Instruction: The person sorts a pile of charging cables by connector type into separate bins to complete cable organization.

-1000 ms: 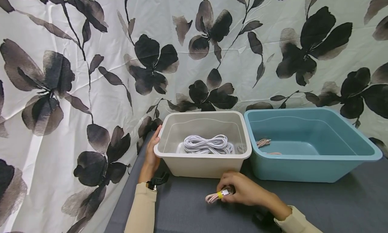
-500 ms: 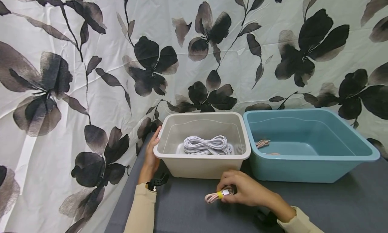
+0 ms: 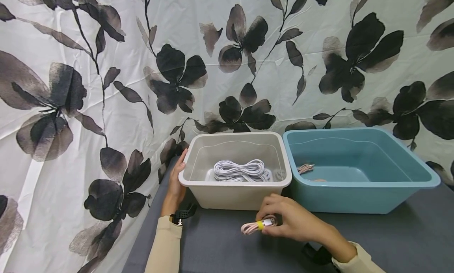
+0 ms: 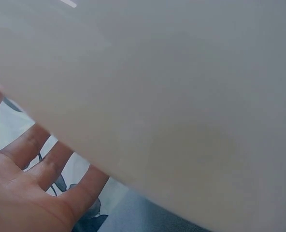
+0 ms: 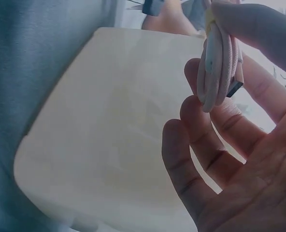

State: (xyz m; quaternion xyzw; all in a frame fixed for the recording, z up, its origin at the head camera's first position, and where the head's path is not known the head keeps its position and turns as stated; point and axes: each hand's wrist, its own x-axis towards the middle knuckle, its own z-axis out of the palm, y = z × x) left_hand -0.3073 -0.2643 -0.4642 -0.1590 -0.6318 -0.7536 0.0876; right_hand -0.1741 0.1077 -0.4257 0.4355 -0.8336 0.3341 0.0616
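My right hand (image 3: 294,218) pinches a bundled pink USB cable (image 3: 251,227) between thumb and fingers, just in front of the beige bin (image 3: 230,196). A yellow tie wraps the bundle; its metal USB plug (image 5: 235,83) shows in the right wrist view. My left hand (image 3: 176,185) rests against the left side of the beige bin, fingers extended along its outer wall. Inside that bin lie coiled white cables (image 3: 241,171). The blue bin (image 3: 358,198) to the right has a pink cable bundle (image 3: 305,169) at its left end, partly hidden by the front rim.
Both bins stand side by side on a grey cloth surface (image 3: 220,245). Behind and to the left hangs a white curtain (image 3: 124,48) with dark flowers. Black straps (image 3: 184,214) sit at the wrists.
My right hand has shifted slightly to the right, and the cable bundle has turned a little in it. The left hand stays on the beige bin. The head view has moved slightly.
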